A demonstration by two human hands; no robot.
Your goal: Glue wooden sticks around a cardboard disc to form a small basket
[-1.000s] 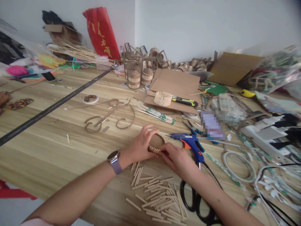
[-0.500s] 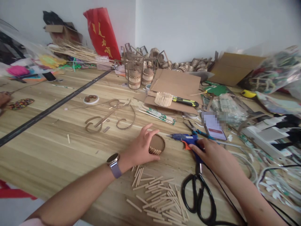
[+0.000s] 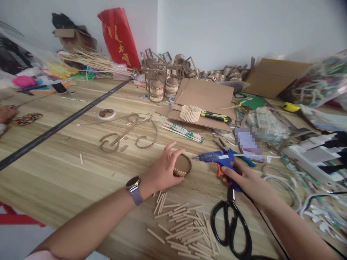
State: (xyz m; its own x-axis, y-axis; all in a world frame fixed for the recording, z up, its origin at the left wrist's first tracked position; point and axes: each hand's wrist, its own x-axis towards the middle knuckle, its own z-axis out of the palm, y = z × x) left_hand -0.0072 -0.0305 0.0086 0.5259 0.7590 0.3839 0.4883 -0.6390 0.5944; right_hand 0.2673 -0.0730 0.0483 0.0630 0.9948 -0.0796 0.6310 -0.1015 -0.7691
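My left hand curls round the left side of a small round cardboard base, thumb at its near side and fingers over its far side. The base lies on the table, with a braided-looking rim and short sticks along its near edge. To its right, my right hand grips a blue glue gun with an orange trigger. The nozzle points left at the base, a short way from its rim. Many short wooden sticks lie loose nearer to me. Black-handled scissors rest below the glue gun.
Behind the glue gun are pliers and a phone. A box cutter lies on cardboard sheets, near small stick-covered buckets. Curled strips lie left of centre. Another person's hand shows at the left edge.
My right hand has taken the glue gun up from the table, its trigger and glue stick now showing more fully. My left hand stays at the round base.
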